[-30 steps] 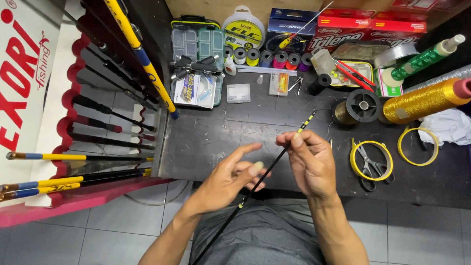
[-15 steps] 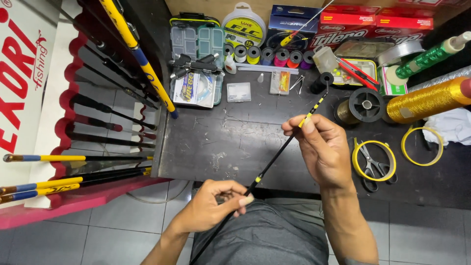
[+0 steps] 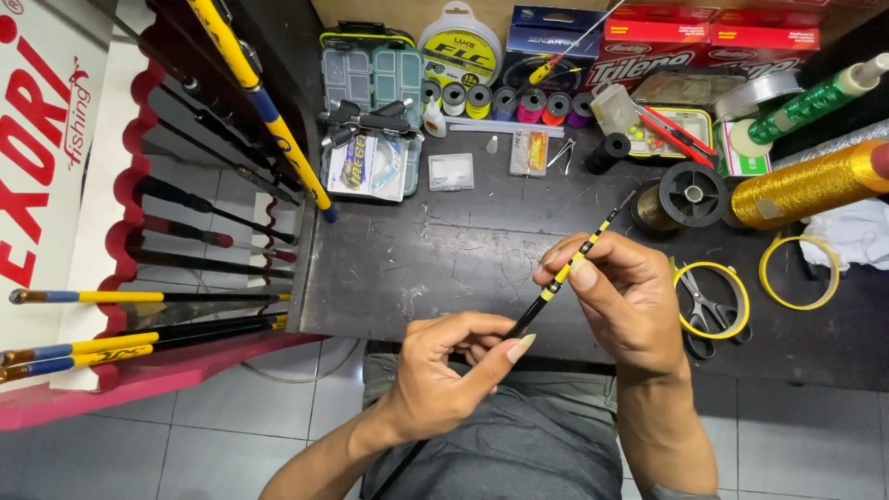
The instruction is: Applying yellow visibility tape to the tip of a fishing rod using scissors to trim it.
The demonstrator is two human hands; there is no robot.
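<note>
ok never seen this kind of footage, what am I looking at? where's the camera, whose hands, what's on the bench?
There is no machine here: one camera worn on a person's head looks down at their own two bare hands above a dark workbench. The left hand pinches a thin black fishing rod section with yellow bands lower down; the right hand has its grip on the same section nearer the tip. On the bench lie scissors, a spool of gold thread, a green thread spool, small coloured thread spools, clear tackle boxes and a black reel of line. To the left, a red rack holds more rods.
</note>
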